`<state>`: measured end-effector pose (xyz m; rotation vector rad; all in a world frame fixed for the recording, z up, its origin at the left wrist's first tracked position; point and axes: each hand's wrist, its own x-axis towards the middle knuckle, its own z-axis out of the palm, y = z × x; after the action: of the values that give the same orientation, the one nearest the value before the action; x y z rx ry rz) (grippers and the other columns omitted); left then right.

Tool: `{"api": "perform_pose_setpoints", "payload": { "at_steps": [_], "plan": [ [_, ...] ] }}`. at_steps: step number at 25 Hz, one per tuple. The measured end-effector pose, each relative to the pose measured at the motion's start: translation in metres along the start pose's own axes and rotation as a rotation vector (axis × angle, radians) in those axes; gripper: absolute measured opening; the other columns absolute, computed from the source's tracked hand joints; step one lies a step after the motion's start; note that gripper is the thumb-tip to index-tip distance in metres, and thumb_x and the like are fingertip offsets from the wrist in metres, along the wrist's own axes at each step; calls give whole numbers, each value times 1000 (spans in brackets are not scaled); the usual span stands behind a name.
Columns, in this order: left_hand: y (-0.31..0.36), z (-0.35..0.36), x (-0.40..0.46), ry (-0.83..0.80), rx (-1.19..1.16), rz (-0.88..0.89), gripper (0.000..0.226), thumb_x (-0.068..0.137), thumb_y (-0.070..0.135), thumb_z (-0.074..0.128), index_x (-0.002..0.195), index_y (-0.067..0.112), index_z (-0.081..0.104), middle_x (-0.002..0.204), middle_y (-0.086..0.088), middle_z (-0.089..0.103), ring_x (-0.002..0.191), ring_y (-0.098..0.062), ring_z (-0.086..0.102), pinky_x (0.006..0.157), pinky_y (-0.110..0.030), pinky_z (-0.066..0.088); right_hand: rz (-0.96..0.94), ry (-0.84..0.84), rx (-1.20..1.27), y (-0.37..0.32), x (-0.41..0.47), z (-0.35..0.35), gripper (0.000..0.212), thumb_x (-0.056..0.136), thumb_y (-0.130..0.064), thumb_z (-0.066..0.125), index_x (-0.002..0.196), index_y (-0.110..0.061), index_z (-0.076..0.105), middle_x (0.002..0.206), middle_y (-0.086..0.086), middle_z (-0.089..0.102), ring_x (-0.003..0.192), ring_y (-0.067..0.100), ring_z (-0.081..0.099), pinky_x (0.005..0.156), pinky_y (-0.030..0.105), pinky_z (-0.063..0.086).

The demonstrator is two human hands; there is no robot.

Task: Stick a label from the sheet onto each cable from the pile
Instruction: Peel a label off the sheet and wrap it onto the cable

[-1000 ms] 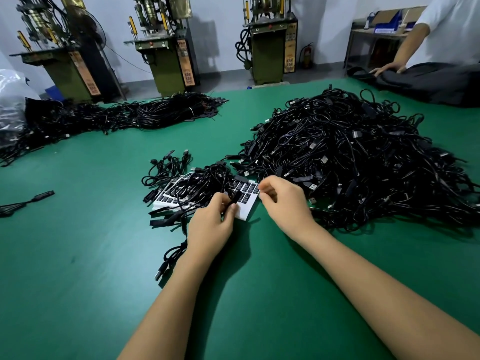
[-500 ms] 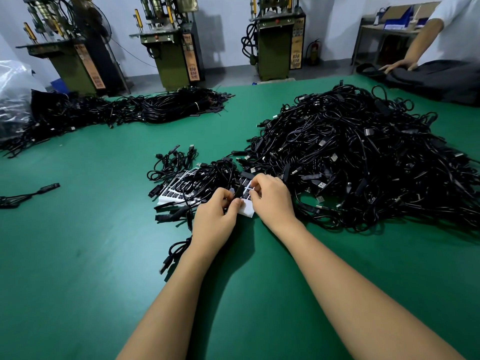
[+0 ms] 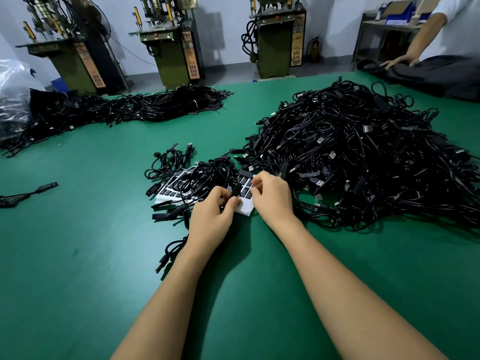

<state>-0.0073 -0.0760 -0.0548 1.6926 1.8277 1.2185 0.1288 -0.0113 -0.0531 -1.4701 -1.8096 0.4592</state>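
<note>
my left hand [image 3: 211, 216] pinches a black cable [image 3: 235, 189] by its plug end, just over the label sheet [image 3: 245, 207]; my right hand [image 3: 271, 194] has fingertips curled at the sheet's far edge, and whether it has a label i cannot tell. the cable looks light and floppy, so i'd grip its stiff plug; labels are thin and tacky, best lifted by a corner. the pile [image 3: 363, 152] crowds my right, loose cables cover the sheet's left, open green table [image 3: 78, 255] lies near me.
</note>
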Motion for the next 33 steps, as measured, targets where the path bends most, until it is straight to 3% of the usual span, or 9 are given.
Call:
{"api": "perform_pose_setpoints", "payload": {
  "at_steps": [13, 22, 33],
  "plan": [
    [1, -1, -1, 2, 5, 3, 16, 92, 34, 57, 80, 29, 47, 84, 7, 73, 58, -24, 59, 62, -50, 52, 7, 5, -38, -1, -2, 1, 15, 91, -10, 57, 105, -9, 61, 106, 6, 66, 103, 25, 54, 89, 34, 44],
    [-1, 1, 0, 18, 61, 31, 19, 92, 36, 57, 79, 33, 44, 82, 9, 72, 55, -16, 53, 57, -36, 44, 156, 27, 78, -6, 0, -1, 8, 85, -10, 65, 91, -14, 67, 86, 2, 71, 86, 20, 65, 82, 34, 52],
    [-2, 2, 2, 34, 74, 48, 16, 92, 35, 59, 84, 26, 49, 77, 9, 71, 51, -17, 50, 53, -34, 39, 160, -33, 11, -9, 2, -3, 15, 89, -6, 56, 101, -13, 64, 102, 7, 70, 98, 26, 62, 85, 37, 50]
  ]
}}
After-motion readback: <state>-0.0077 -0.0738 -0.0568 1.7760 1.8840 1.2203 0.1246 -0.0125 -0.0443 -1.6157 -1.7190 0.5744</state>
